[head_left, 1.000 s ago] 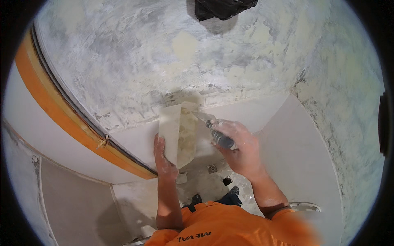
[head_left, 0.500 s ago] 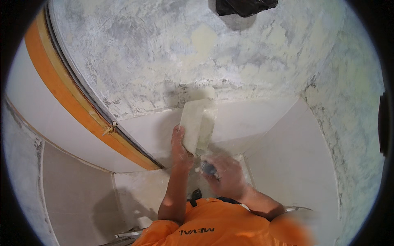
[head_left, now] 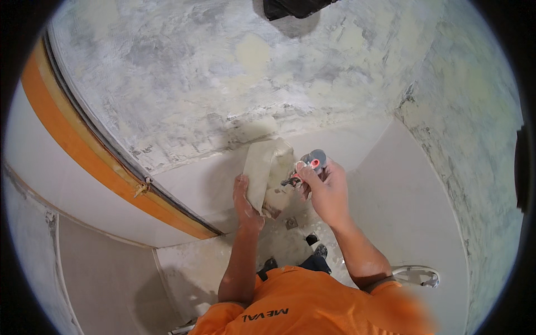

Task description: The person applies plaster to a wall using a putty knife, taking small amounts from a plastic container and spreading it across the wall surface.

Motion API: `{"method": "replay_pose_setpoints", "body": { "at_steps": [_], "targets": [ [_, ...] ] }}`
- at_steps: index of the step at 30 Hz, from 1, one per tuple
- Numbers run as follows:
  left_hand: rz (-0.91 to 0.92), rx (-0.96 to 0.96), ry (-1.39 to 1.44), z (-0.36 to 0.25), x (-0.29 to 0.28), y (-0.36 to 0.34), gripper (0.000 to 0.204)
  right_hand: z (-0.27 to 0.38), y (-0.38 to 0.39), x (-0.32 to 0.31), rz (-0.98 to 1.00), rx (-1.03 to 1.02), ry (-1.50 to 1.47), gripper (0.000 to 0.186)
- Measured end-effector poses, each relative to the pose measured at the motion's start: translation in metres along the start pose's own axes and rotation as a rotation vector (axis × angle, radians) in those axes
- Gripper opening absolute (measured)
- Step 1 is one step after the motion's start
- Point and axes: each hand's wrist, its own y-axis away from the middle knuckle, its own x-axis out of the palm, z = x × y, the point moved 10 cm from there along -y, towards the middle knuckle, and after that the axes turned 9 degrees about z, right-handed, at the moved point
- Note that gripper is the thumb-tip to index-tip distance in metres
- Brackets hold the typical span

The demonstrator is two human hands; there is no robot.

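Note:
My left hand (head_left: 245, 202) is wrapped round the side of a long, light-coloured pan-like holder (head_left: 258, 173) smeared with pale plaster. Wet plaster shows along its right side and lower end. Close to its right, my right hand (head_left: 326, 188) is closed round a plaster-smeared tool (head_left: 316, 159) with a rounded grey end and a red ring. A dark part of this tool sticks out below the fingers, toward the holder. Its full shape is hidden by the hand.
A patchy plastered wall (head_left: 201, 72) rises ahead, above smooth pale panels (head_left: 413, 173). An orange strip (head_left: 95, 134) curves along the left. A black object (head_left: 293, 6) hangs at the top. Below are the spattered floor (head_left: 190, 262), my shoes and a white hose-like loop (head_left: 416, 269).
My right hand has moved up and right with the tool, away from the holder's lower end. My left hand still grips the holder. The view has shifted slightly.

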Motion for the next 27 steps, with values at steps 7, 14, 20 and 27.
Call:
{"method": "replay_pose_setpoints", "body": {
  "at_steps": [7,14,20,27],
  "targets": [
    [-0.039,0.078,-0.047,-0.009,-0.003,0.004,0.041,-0.054,-0.022,-0.022,-0.015,0.176,-0.358,0.023],
    [-0.032,0.094,0.131,-0.019,-0.004,0.004,0.040,-0.138,-0.019,-0.047,-0.178,0.344,-0.916,0.021],
    [-0.073,0.057,0.304,-0.029,0.014,0.011,0.047,-0.168,-0.001,-0.041,-0.029,0.419,-1.255,0.022],
    [-0.072,0.113,0.313,-0.062,0.045,0.016,0.050,-0.115,0.021,0.014,0.649,0.485,-1.066,0.053]
  ]
}}
